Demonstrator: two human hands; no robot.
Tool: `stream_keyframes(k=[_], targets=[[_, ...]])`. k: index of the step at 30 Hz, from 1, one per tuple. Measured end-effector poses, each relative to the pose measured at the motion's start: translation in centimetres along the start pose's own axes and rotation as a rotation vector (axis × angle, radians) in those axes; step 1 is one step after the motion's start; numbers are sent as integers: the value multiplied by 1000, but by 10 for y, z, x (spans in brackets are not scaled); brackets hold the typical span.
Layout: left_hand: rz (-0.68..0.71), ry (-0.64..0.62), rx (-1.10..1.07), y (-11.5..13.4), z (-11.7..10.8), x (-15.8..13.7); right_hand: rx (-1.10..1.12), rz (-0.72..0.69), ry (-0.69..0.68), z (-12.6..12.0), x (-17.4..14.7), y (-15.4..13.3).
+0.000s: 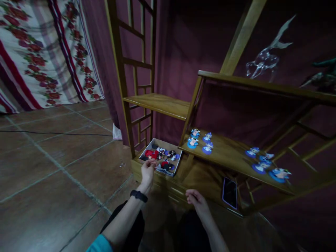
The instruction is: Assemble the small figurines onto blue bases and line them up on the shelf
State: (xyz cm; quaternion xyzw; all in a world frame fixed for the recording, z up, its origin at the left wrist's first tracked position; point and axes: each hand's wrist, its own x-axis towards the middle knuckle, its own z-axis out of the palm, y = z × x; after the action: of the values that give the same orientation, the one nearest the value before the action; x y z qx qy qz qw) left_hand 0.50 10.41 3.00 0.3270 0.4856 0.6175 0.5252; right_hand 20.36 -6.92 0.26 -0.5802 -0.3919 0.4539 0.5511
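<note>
My left hand (148,170), with a dark band on the wrist, reaches over the near edge of a shallow cardboard box (179,161). Its fingers are stretched out, apart from each other, beside a red figurine (149,154). Several small red, black and white figurines lie jumbled in the box, among them a red and black one (166,163). My right hand (196,200) hovers low in front of the shelf unit, fingers curled in, with nothing visible in them.
On the wooden shelf (225,155) stand several small figurines on blue and purple bases, such as this one (193,142). A phone (230,192) rests lower right. A clear glass animal ornament (265,61) stands on the upper shelf. A black cable (57,133) crosses the tiled floor.
</note>
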Motion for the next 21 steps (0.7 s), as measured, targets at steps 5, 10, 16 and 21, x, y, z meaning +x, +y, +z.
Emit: stream_keyframes(k=[5,10,16,21], targets=[[-23,29,-147,0,9,49,-205,-27,-92,32,25,20],[-149,80,-249,-5,7,75,-377,-166,-102,69,66,14],[-318,65,-370,5,-5,94,-629,-351,-57,112,134,-10],[-462,31,-416,13,-9,108,-880,-369,-8,123,173,-4]])
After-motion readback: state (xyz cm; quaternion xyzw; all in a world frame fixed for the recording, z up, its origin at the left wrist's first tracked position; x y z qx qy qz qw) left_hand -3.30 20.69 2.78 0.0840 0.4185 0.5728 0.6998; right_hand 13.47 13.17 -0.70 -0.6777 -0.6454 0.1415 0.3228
